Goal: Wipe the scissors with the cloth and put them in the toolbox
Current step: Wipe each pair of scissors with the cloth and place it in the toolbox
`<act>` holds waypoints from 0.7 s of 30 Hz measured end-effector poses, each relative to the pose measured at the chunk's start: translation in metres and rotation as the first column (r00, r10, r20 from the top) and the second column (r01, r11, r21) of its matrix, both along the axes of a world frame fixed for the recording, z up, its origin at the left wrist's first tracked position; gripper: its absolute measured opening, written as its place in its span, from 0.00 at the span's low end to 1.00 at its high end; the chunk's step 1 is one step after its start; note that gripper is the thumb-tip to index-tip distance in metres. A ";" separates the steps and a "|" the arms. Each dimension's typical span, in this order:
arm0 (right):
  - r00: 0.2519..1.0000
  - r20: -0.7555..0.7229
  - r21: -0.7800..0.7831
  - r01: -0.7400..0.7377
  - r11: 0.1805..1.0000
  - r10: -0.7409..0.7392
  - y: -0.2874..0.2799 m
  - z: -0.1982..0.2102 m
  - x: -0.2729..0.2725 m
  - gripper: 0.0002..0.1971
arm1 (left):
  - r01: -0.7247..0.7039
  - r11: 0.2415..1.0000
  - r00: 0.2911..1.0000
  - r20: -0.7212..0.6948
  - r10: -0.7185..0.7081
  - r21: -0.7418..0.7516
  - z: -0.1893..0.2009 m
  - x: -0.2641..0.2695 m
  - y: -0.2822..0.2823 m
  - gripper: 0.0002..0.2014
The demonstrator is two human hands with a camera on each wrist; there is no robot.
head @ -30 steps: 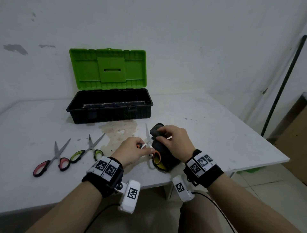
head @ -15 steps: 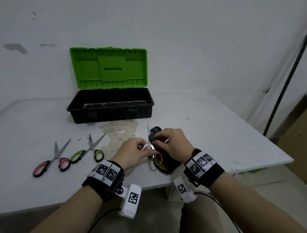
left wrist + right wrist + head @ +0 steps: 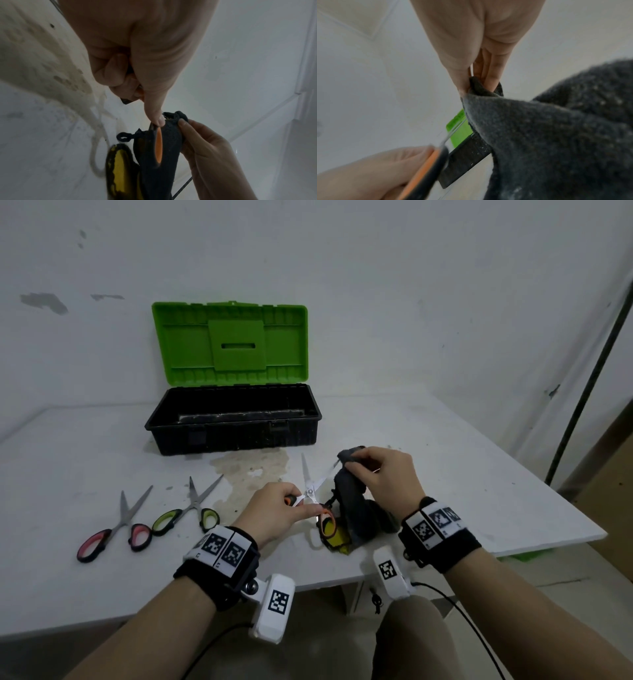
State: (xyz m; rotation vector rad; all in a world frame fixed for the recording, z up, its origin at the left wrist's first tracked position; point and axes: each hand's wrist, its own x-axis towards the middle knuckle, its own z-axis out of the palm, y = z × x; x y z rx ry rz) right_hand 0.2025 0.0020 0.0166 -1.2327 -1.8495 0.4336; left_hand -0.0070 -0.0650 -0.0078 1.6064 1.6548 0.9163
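The toolbox sits open at the upper middle of the head view, its green lid upright against the wall; its black tray shows only a long dark strip along the bottom, and no scissors in it. In the centre of the frame the left hand grips the orange-handled scissors by the handles, blades spread. The right hand pinches the dark grey cloth round the tip of the right-hand blade, the rest of the cloth hanging to the table. The left wrist view shows an orange handle loop lying against the cloth and a yellow and black handle under it, barely seen from the head. The right wrist view shows thumb and fingertips closing on the cloth's fold. Three pairs of scissors can be counted: the held one, a pink-handled pair and a green-handled pair at the lower left; the yellow handle may be a fourth.
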 end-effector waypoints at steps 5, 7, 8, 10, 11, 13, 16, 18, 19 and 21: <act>0.973 0.196 0.106 -0.148 0.983 0.125 -0.022 -0.003 -0.016 0.07 | 0.013 1.000 1.000 -0.013 -0.013 0.018 0.007 0.005 0.002 0.17; 0.962 0.230 0.105 -0.176 0.979 0.148 -0.022 -0.005 -0.020 0.07 | 0.033 0.999 0.999 -0.038 -0.031 0.033 0.008 0.010 0.000 0.16; 0.960 0.231 0.092 -0.185 0.978 0.159 -0.022 -0.005 -0.021 0.07 | 0.039 0.998 0.998 -0.056 -0.037 0.041 0.009 0.012 -0.001 0.15; 0.960 0.234 0.065 -0.173 0.983 0.154 -0.020 -0.004 -0.020 0.08 | 0.044 0.998 0.996 -0.084 -0.039 0.053 0.009 0.011 -0.003 0.15; 0.964 0.231 0.057 -0.150 0.987 0.133 -0.017 -0.003 -0.019 0.07 | 0.047 0.997 0.995 -0.093 -0.041 0.059 0.009 0.011 -0.003 0.15; 0.979 0.194 0.031 -0.066 0.997 0.059 -0.005 -0.003 -0.011 0.07 | 0.055 0.997 0.994 -0.094 -0.050 0.056 0.006 0.008 -0.003 0.16; 0.991 0.091 -0.004 0.096 0.995 -0.095 0.013 0.001 0.008 0.06 | 0.059 0.998 0.997 -0.054 -0.059 0.015 0.002 0.005 -0.005 0.17; 0.993 0.002 -0.001 0.122 0.993 -0.122 0.011 0.006 0.015 0.04 | 0.053 0.999 0.998 -0.026 -0.053 0.004 0.001 0.002 -0.003 0.19; 0.996 -0.024 0.011 0.091 0.996 -0.090 0.006 0.008 0.014 0.03 | 0.047 0.999 0.999 -0.018 -0.047 0.003 0.001 0.000 -0.002 0.20; 1.000 0.009 0.039 -0.018 0.999 0.018 -0.009 0.009 0.007 0.04 | 0.038 0.999 0.999 -0.018 -0.038 0.004 0.003 0.000 0.001 0.20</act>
